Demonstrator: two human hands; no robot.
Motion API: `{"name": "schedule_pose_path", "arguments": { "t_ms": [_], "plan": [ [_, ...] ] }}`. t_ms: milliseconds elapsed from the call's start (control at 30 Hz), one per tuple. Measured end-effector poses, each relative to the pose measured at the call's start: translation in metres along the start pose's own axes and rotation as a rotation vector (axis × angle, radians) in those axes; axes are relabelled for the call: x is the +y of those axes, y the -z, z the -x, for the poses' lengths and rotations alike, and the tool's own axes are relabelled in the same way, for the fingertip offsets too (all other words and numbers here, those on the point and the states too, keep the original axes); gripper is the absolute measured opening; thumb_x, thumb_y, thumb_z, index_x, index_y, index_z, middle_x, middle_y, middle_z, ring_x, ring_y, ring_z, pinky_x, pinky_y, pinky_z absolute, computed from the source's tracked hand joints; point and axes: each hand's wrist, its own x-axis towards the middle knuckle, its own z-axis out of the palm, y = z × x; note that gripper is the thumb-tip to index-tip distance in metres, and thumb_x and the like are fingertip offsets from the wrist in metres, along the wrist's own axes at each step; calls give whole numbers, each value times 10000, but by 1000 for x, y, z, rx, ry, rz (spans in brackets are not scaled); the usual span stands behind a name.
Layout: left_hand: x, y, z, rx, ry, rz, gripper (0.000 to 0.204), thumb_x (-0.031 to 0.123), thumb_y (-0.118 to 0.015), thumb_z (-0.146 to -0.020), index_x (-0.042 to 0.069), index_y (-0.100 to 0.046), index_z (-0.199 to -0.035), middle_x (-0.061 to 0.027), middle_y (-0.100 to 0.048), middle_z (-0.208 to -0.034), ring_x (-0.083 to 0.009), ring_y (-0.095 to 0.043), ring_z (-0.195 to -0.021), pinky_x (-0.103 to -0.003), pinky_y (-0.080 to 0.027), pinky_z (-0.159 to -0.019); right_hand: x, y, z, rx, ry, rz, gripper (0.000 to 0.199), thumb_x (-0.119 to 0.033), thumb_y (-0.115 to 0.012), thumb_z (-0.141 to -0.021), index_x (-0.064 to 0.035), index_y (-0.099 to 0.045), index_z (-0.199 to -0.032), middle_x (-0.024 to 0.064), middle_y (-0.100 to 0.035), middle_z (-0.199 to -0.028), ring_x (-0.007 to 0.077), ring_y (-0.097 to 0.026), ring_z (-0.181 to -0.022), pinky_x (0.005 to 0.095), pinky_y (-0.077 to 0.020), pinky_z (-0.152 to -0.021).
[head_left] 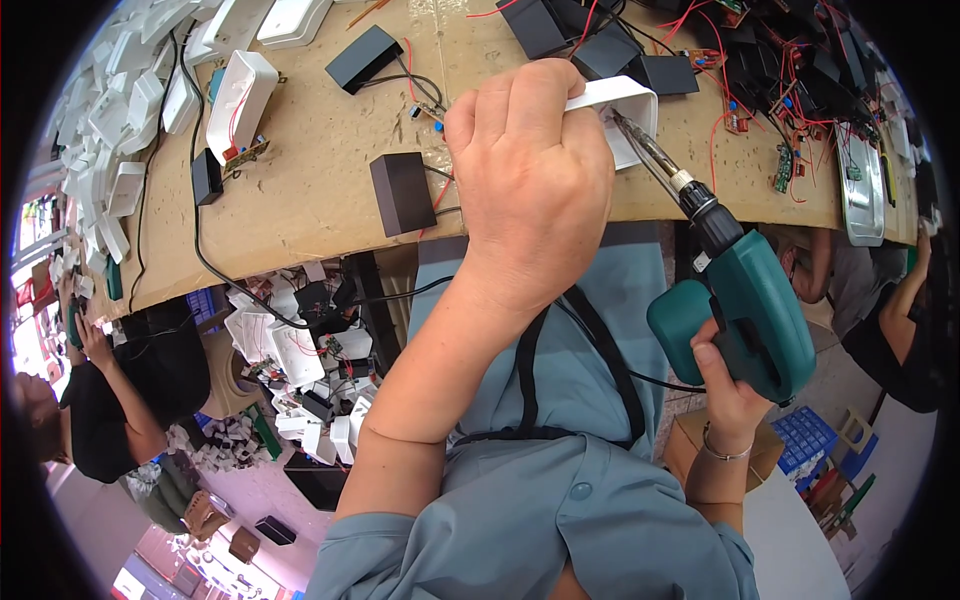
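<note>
My left hand (535, 165) is closed round a white plastic housing (628, 98) above the table's near edge, its back toward me and its fingers curled over the piece. In my right hand (738, 398) is a green soldering gun (765, 310), gripped by its handle. The gun's metal tip points up and left and reaches into the open side of the housing; whether it touches anything inside I cannot tell. Left of my left hand lie a black box-shaped piece (404, 193) and a small part with thin wires (425, 112).
White housings (125, 90) are heaped at the far left, with one holding a circuit board (245, 155) nearby. Black boxes and red-wired boards (735, 115) crowd the far right by a metal tray (860, 190). A black cable (197, 215) crosses the table. Co-workers sit at both sides.
</note>
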Motion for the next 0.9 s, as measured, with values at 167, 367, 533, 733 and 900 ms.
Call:
{"name": "schedule_pose_path", "arguments": {
  "t_ms": [167, 367, 533, 733, 900],
  "plan": [
    [2, -1, 0, -16, 16, 30, 80, 30, -628, -642, 1, -594, -708, -79, -547, -933, -242, -514, -822, -365, -365, -745, -1, 0, 1, 26, 4, -9, 499, 38, -625, -792, 66, -423, -1248, 114, -589, -835, 156, -560, -729, 265, -470, -679],
    [1, 1, 0, -11, 14, 3, 90, 35, -666, -643, 19, -633, -725, -69, -565, -911, -238, -534, -783, -350, -383, -705, -3, -3, 0, 23, -13, -29, 483, 43, -621, -786, 75, -431, -1229, 114, -589, -830, 154, -557, -721, 264, -468, -677],
    [1, 1, -1, -11, 14, 8, 90, 33, -666, -641, 20, -631, -723, -68, -565, -911, -239, -533, -782, -353, -383, -702, -3, -4, -2, 28, -12, -18, 475, 61, -613, -777, 67, -442, -1219, 102, -593, -823, 151, -558, -722, 264, -468, -679],
    [0, 0, -1, -1, 16, 16, 86, 30, -666, -640, 19, -631, -718, -67, -565, -905, -239, -533, -783, -354, -385, -696, -2, -4, -3, 32, -14, -1, 472, 71, -604, -774, 65, -441, -1217, 97, -596, -820, 151, -560, -724, 269, -472, -682],
    [1, 1, -1, -7, 20, 11, 79, 26, -664, -640, 18, -632, -712, -67, -566, -896, -238, -536, -778, -353, -386, -694, 1, -1, 1, 15, -8, -11, 482, 64, -607, -774, 68, -438, -1225, 119, -598, -877, 159, -563, -719, 273, -474, -672]
  ]
}}
